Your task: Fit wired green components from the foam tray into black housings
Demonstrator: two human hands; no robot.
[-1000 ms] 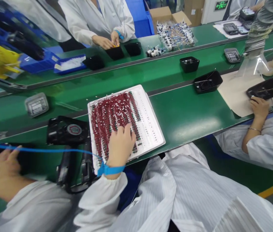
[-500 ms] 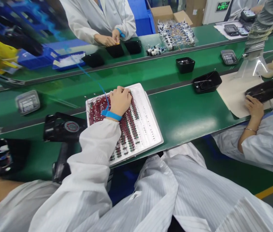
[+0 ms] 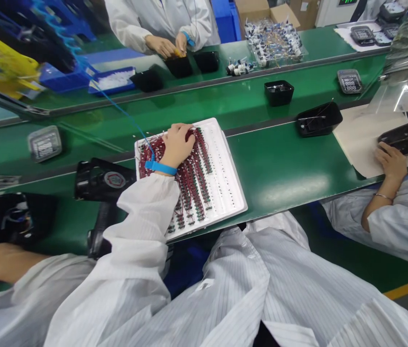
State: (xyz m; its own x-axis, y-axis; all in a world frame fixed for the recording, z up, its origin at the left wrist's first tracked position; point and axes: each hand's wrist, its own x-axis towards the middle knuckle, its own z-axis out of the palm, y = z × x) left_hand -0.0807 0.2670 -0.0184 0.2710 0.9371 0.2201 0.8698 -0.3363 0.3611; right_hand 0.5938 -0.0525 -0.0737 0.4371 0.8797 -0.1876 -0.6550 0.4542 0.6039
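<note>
My left hand [image 3: 178, 146], with a blue wrist strap [image 3: 161, 167], is over the upper part of a white foam tray [image 3: 227, 185]. Its fingers curl down and red wires show between thumb and forefinger, so it is closed on some of them; the fingertips are partly hidden. Rows of red wires [image 3: 189, 185] with small green parts cover the tray's left and middle, while its right side shows bare foam with small dark holes. A blue cord runs up from the strap. My right hand is not in view.
A black tool with a round red emblem [image 3: 114, 180] lies left of the tray. Black housings [image 3: 279, 92] and a display unit [image 3: 45, 143] sit on the green bench [image 3: 272, 159]. Other people's hands work across the bench, at right and at far left.
The camera view has shifted slightly. My left hand has moved a little left relative to the tray, and red wires now show between its thumb and forefinger. Another person's hand has appeared at far left.
</note>
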